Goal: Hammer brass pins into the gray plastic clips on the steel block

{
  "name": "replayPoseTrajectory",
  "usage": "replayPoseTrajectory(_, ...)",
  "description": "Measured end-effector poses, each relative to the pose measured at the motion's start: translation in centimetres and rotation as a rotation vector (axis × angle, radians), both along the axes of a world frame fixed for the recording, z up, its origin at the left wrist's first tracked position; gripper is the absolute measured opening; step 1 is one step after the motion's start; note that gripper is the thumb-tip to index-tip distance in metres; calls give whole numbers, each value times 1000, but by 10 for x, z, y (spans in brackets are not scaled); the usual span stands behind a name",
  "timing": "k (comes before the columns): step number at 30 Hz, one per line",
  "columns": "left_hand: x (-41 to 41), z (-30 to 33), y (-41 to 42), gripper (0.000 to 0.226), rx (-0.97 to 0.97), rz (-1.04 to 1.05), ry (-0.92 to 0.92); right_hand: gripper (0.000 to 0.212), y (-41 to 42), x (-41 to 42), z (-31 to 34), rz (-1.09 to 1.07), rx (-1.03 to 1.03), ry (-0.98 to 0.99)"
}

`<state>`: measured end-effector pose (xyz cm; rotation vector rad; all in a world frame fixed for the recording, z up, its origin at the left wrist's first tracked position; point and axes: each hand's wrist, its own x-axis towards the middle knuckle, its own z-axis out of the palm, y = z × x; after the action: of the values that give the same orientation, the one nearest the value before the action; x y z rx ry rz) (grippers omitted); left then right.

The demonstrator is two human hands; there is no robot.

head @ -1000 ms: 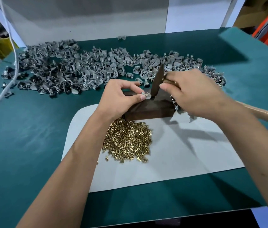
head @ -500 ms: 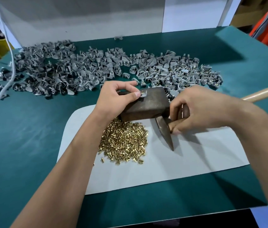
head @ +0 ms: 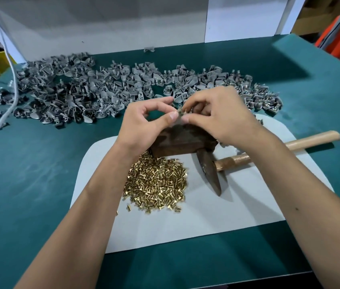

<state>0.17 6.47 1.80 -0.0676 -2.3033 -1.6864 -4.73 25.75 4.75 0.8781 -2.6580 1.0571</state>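
At far left, a white cable [head: 8,59] hangs over the green table [head: 29,184], beside a wide spread of gray plastic clips [head: 102,90] along the back. Centre, on a white mat [head: 217,215]: the left hand [head: 144,126] and right hand [head: 221,117] together pinch one small clip [head: 180,114] above the dark steel block [head: 181,140], with a heap of brass pins [head: 156,184] just in front. Rightward, a hammer [head: 211,172] lies ungripped, head touching the block, wooden handle running out under the right forearm.
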Motion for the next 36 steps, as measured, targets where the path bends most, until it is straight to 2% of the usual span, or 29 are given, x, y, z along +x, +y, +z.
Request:
replayPoseTrajectory(2, -4, -1, -7, 12, -97, 135, 41, 26, 4, -11, -4, -140, -96, 3)
replayPoseTrajectory(4, -7, -4, -20, 32, -329, 301, 49, 40, 14, -23, -6, -247, -113, -11)
replayPoseTrajectory(6, -10, -9, -35, 49, -476, 407, -68, 23, 28, -33, -11, -390, -15, 19)
replayPoseTrajectory(7, -12, -12, -42, 54, -472, 417, -140, 15, 37, -36, -14, -476, 63, 31)
replayPoseTrajectory(10, -14, -16, -48, 53, -320, 367, -247, 20, 59, -41, -20, -659, 247, 38)
replayPoseTrajectory(12, -14, -17, -42, 52, -258, 321, -245, 18, 65, -41, -21, -602, 296, 43)
replayPoseTrajectory(15, -13, -18, -35, 54, -292, 291, -242, 18, 64, -38, -20, -419, 304, 28)
replayPoseTrajectory(18, -10, -14, -34, 70, -301, 233, -266, 18, 62, -34, -20, -293, 322, -18)
replayPoseTrajectory(21, -8, -13, -33, 82, -305, 199, -289, 43, 57, -29, -23, -259, 474, -41)
replayPoseTrajectory(23, -9, -14, -33, 85, -304, 192, -290, 57, 56, -25, -23, -246, 507, -84)
replayPoseTrajectory(28, -10, -17, -32, 76, -302, 214, -249, 93, 72, -20, -12, -54, 481, -317)
replayPoseTrajectory(30, -11, -18, -33, 77, -300, 213, -250, 107, 74, -20, -13, 17, 535, -326)
replayPoseTrajectory(32, -12, -19, -33, 77, -291, 203, -247, 108, 73, -21, -17, 42, 529, -295)
replayPoseTrajectory(36, -13, -18, -33, 77, -285, 179, -251, 99, 70, -26, -19, 71, 473, -273)
